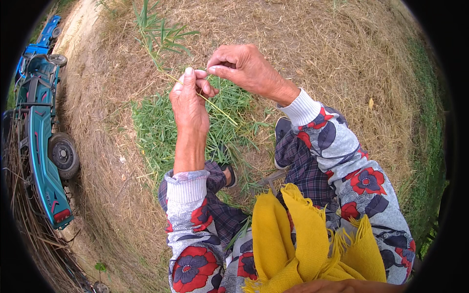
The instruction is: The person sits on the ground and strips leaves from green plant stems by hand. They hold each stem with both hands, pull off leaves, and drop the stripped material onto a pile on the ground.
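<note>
My left hand (192,99) holds a thin green plant stem (221,110) between thumb and fingers. The stem slants from lower right to upper left and ends in a tuft of narrow leaves (161,36). Just to the right, my right hand (245,67) has its thumb and index finger pinched together close to my left fingertips. Whatever lies in that pinch is too small to make out. Under both hands a heap of green narrow leaves and cut sprigs (157,128) spreads over the ground.
Dry straw-like grass (329,55) covers the ground. On the left stands a teal cargo tricycle (44,157) beside a bundle of dry stalks (22,205), with a blue vehicle (45,34) beyond it. My shoe (281,135) is right of the heap. A yellow fringed scarf (307,234) hangs at my chest.
</note>
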`<state>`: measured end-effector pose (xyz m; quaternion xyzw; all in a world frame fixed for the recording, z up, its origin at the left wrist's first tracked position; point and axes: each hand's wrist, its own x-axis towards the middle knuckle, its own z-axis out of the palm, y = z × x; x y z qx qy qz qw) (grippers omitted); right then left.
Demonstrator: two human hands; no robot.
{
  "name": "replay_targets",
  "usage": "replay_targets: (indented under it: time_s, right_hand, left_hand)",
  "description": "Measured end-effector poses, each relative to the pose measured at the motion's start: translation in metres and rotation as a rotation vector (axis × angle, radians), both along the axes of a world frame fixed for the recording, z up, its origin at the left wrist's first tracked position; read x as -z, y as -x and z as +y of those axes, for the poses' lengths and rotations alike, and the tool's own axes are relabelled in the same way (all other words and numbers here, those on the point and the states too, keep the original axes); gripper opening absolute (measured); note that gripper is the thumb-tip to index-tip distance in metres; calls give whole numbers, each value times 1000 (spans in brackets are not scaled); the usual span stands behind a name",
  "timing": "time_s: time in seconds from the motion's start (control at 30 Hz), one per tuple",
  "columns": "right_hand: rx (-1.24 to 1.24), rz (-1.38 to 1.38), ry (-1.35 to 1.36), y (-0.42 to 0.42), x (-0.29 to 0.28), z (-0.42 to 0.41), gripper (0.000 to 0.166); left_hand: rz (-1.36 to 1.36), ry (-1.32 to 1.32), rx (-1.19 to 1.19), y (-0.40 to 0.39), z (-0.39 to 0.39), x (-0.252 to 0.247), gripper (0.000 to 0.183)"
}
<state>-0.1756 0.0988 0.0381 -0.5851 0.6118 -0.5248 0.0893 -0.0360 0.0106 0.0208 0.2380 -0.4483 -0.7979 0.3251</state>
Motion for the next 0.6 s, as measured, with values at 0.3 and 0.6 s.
replay_targets:
  time_s: [0.3,0.6]
  right_hand:
    - [-36,192,9,-4,6,0,14]
    - [52,525,58,-9,5,2,11]
  left_hand:
    - [-38,84,-42,-1,-1,1,29]
    - [-88,93,-70,-1,0,-2,30]
